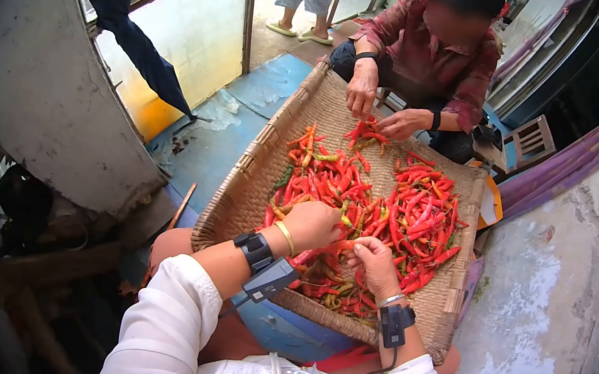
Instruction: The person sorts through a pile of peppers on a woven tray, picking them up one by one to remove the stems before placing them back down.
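A wide woven basket (239, 178) holds many red peppers (422, 212), with some green and yellowish ones among them. Over its near part, my left hand (312, 225) has its fingers curled and pointing right; what they hold is hidden. Close beside it on the right, my right hand (374, 265) pinches a red pepper (341, 246) between thumb and fingers. The pepper reaches across toward my left fingertips. Peppers lie in two loose heaps under and beyond my hands.
A co-worker (441, 54) sits at the basket's far side, both hands over a small pepper pile (368, 132). A folded umbrella (139, 50) hangs at the left. A wooden chair (531, 143) stands at the right by the wall (554, 284). Another person's legs show behind.
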Available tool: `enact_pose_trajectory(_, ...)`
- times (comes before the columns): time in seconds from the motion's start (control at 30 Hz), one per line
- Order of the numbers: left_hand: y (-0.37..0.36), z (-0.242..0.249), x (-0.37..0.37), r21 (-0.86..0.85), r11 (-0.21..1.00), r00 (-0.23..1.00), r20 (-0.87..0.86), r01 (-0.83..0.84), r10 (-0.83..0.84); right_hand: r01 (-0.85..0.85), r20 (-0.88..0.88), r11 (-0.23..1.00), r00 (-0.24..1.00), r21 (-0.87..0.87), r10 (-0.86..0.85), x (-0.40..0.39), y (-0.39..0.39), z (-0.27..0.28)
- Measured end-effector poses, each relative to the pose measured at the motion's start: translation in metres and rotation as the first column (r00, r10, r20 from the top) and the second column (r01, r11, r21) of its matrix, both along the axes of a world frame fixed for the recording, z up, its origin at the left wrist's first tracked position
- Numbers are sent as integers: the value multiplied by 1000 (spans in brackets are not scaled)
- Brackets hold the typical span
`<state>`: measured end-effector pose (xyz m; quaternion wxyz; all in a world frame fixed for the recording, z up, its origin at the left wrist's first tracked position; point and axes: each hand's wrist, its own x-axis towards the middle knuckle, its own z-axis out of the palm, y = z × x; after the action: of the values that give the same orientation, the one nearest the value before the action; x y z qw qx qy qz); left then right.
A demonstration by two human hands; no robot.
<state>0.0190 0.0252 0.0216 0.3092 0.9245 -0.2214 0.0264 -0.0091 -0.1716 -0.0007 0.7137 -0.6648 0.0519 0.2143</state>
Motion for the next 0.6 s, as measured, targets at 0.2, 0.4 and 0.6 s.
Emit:
enact_pose_trajectory(0.2,-3,9,-3,-140,988,994,-78,61,-72,129,35,956,989,265,-143,3,-19,12)
enact_pose_trajectory(0.4,-5,11,-5,-101,991,986,-128,92,-105,120,49,952,989,281,-139,7,-28,9)
enact_pose_trajectory(0.6,-11,12,-10,-204,934,927,-179,293,-329,11,68,955,997,296,-32,4,-18,9)
